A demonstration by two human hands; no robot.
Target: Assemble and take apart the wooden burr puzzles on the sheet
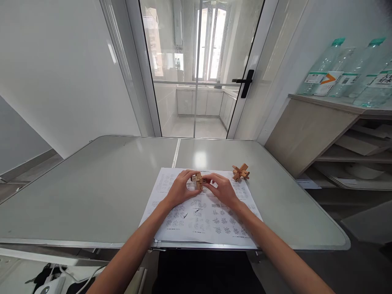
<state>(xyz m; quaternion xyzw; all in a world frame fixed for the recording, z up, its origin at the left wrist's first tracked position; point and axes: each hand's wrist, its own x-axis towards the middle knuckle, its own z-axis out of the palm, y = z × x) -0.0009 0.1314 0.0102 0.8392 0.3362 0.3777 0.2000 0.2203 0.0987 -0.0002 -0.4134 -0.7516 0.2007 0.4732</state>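
Observation:
Between my two hands is a small wooden burr puzzle (198,179) made of interlocking light-brown pieces. My left hand (181,188) grips its left side with thumb and fingers. On the other side, my right hand (222,188) pinches a piece of it at the right. Both hands are over a large printed sheet (192,224) covered in small diagrams, with a few dark pen marks. Another wooden burr puzzle (241,172), with crossed sticks, lies at the sheet's upper right corner, apart from my hands.
The grey-green folding table (92,192) has a seam and a metal edge. Beyond it stands a glass door (196,83) with a black handle (246,83). At right, a wooden shelf (324,126) bears several plastic bottles (344,79). Cables (82,281) lie at the lower left.

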